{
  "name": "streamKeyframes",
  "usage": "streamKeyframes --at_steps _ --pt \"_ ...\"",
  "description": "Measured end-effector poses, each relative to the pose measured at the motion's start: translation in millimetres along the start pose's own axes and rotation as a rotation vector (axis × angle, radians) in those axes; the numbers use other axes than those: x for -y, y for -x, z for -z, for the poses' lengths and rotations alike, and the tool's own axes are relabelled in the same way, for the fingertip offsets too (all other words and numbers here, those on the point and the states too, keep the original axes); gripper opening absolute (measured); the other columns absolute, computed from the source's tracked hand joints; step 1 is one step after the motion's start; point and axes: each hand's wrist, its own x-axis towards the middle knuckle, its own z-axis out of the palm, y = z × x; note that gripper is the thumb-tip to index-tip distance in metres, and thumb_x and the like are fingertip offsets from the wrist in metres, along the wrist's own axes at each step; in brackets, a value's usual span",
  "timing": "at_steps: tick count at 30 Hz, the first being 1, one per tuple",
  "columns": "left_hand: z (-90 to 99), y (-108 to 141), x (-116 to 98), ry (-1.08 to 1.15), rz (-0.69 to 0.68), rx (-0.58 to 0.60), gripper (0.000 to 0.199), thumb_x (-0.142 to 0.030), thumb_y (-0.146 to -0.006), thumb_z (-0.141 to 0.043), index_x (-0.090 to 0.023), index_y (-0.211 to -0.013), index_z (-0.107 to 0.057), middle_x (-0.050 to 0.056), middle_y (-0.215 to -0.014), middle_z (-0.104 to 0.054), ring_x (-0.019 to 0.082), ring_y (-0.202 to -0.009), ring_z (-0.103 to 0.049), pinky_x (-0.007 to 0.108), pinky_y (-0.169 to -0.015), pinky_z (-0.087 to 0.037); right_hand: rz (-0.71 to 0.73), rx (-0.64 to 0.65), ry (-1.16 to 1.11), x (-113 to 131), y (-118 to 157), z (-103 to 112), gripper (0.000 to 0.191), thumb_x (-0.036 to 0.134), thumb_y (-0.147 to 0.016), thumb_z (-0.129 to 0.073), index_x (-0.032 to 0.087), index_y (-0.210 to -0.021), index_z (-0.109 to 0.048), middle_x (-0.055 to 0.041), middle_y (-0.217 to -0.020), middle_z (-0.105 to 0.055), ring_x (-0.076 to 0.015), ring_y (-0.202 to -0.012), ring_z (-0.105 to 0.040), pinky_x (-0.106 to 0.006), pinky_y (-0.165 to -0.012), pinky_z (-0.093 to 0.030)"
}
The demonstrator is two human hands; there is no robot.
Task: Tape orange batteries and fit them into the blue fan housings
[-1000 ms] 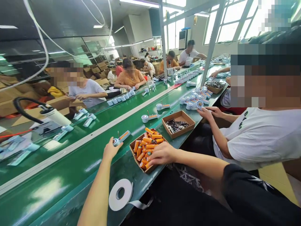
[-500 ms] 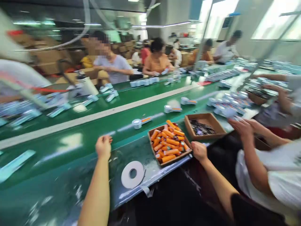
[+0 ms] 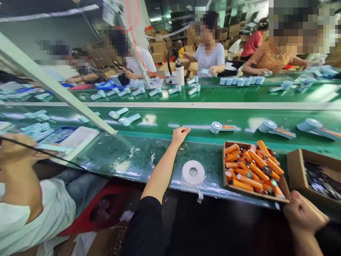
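Note:
My left hand (image 3: pixel 181 135) reaches over the near edge of the green conveyor belt (image 3: pixel 160 122), thumb and fingers pinched together; anything between them is too small to make out. Just right of it on the belt lies a light-blue handheld fan body (image 3: pixel 216 127) with an orange piece in its handle. My right hand (image 3: pixel 303 213) is closed at the near right corner of a cardboard box (image 3: pixel 286 190), apparently gripping its edge. Orange cylindrical batteries (image 3: pixel 250 167) fill that box. Between my arms, a white tape roll (image 3: pixel 188 174) lies flat on the ledge, its loose end hanging over.
Another cardboard box (image 3: pixel 294 163) with dark small parts stands at the right. More light-blue bodies (image 3: pixel 129 120) lie along the belt. A slanted metal post (image 3: pixel 66 96) rises at left, beside a co-worker's arm (image 3: pixel 18 160). Several people sit across the belt.
The view has swung left, so the battery box, tape roll and both hands appear farther right. My left hand stays pinched by the belt edge; my right stays at the box corner.

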Motion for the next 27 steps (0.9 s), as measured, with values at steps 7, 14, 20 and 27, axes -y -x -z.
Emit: streamKeyframes --at_steps 7,14,20,27 --pt "22.9 101 -54 -0.212 -0.471 0.612 0.036 -0.047 -0.080 -0.085 -0.025 -0.109 -0.078 0.004 -0.118 -0.078 0.025 -0.117 -0.068 0.039 -0.107 -0.052 0.020 -0.031 -0.129 17 -8 6 0.060 0.044 -0.102 -0.038 0.023 -0.046 -0.046 -0.0024 -0.040 -0.043 -0.0135 -0.036 -0.044 -0.029 -0.043 -0.033" --pt "49.4 218 -39 -0.606 -0.712 0.310 0.036 -0.020 -0.097 -0.064 -0.016 -0.132 -0.064 0.013 -0.139 -0.069 0.036 -0.145 -0.051 0.054 -0.112 -0.055 0.174 0.296 -0.764 135 26 38 0.043 0.049 -0.105 -0.045 0.021 -0.086 -0.071 -0.0014 -0.057 -0.064 -0.0161 -0.050 -0.060 -0.029 -0.054 -0.046" --pt "49.4 251 -76 -0.502 -0.814 0.096 0.038 -0.006 -0.090 -0.070 -0.016 -0.125 -0.061 0.016 -0.123 -0.071 0.046 -0.159 -0.026 0.072 -0.115 -0.047 0.302 1.315 -0.688 234 37 40 0.027 0.045 -0.100 -0.068 0.019 -0.095 -0.076 -0.0014 -0.072 -0.073 -0.0138 -0.063 -0.066 -0.024 -0.059 -0.042" --pt "57.8 267 -60 -0.480 -0.684 -0.150 0.049 -0.005 -0.086 -0.077 -0.014 -0.131 -0.061 0.016 -0.115 -0.072 0.040 -0.140 -0.056 0.065 -0.116 -0.050 0.482 0.945 -0.411 198 -28 60 0.028 0.049 -0.100 -0.068 0.023 -0.101 -0.077 -0.0042 -0.089 -0.077 -0.0193 -0.083 -0.071 -0.028 -0.074 -0.049"
